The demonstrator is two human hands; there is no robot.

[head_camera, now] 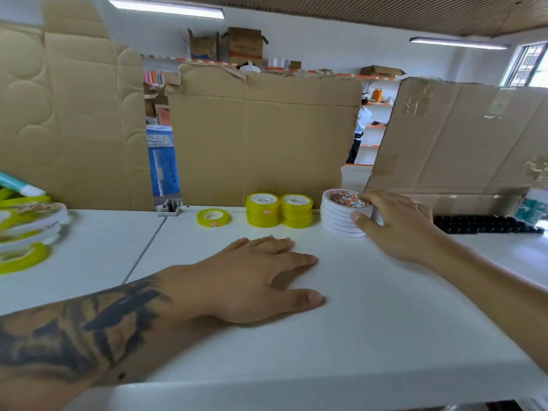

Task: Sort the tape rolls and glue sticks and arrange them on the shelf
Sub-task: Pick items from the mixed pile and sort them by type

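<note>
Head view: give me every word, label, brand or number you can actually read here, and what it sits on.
No text can be read.
White tape stack under the right hand: red and orange top label, blurred.
Yellow tape rolls: small red mark, no letters legible.
Cardboard boxes on the far shelf: printing too small.
Blue packaging behind the cardboard: blurred.

White shelf [370,307]. Yellow tape rolls [262,210], white-cored, with small red-and-white labels. White tape stack [341,216], red-and-orange patterned top label. Brown cardboard sheets [261,143]. Black keyboard [480,224]. Dark tattoo pattern across left forearm [74,336].
</note>
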